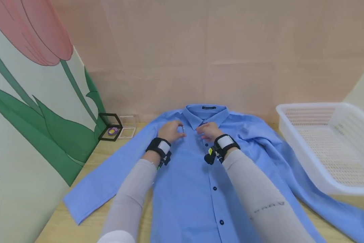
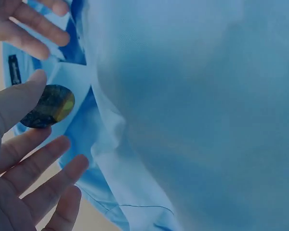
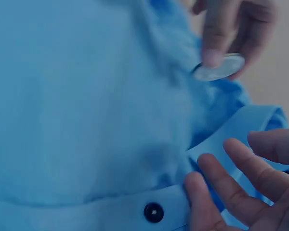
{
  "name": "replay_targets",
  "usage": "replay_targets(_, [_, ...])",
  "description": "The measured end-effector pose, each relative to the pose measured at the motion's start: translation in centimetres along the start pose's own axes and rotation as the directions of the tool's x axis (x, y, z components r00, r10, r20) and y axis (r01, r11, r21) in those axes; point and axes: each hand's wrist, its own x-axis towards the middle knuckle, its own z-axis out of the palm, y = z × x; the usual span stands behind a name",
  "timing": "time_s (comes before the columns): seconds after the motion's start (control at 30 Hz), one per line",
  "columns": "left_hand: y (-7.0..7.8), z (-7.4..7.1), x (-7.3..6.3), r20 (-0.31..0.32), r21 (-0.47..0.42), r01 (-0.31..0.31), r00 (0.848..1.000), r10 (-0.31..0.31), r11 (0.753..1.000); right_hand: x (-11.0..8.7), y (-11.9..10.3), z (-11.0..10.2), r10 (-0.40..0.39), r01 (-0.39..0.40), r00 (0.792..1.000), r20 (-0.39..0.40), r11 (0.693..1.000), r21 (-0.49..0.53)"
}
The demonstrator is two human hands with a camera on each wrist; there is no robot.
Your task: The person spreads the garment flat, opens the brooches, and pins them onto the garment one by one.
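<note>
A blue button-up shirt (image 1: 185, 175) lies spread front side up, collar toward the back wall. Between thumb and index finger, my left hand (image 1: 170, 131) pinches a round badge (image 2: 50, 107) edge-on over the chest, beside the collar (image 1: 194, 116). One face looks dark and glossy with a yellow patch in the left wrist view; the right wrist view shows a silvery face. My right hand (image 1: 209, 131) hovers at the collar point and placket, fingers loosely bent and holding nothing. A dark button (image 3: 153, 212) shows just beside its fingertips.
At the back left stands an open black-framed case (image 1: 110, 127) with a purple and yellow round piece (image 1: 112, 131) inside, and a clear case (image 1: 127, 127) beside it. A white plastic basket (image 1: 309, 152) stands on the right, against the shirt's sleeve (image 1: 303, 185).
</note>
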Motion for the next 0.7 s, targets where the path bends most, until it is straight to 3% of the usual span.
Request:
replay_targets(0.17, [-0.4,0.7,0.6,0.005,-0.004,0.031,1.0,-0.031,1.0,1.8,0.0,0.8,-0.051,0.05,0.999,0.0,0.982,-0.181])
replay_targets(0.4, [-0.5,1.5,0.7,0.009,0.023,0.032,0.999,-0.032,0.999,3.0,0.5,2.5,-0.108,0.127,0.992,0.072,0.923,-0.363])
replay_targets(0.7, [-0.5,2.6,1.4,0.018,0.064,0.034,0.999,-0.035,0.997,4.1,1.4,4.2,-0.25,0.163,0.967,-0.051,0.759,-0.631])
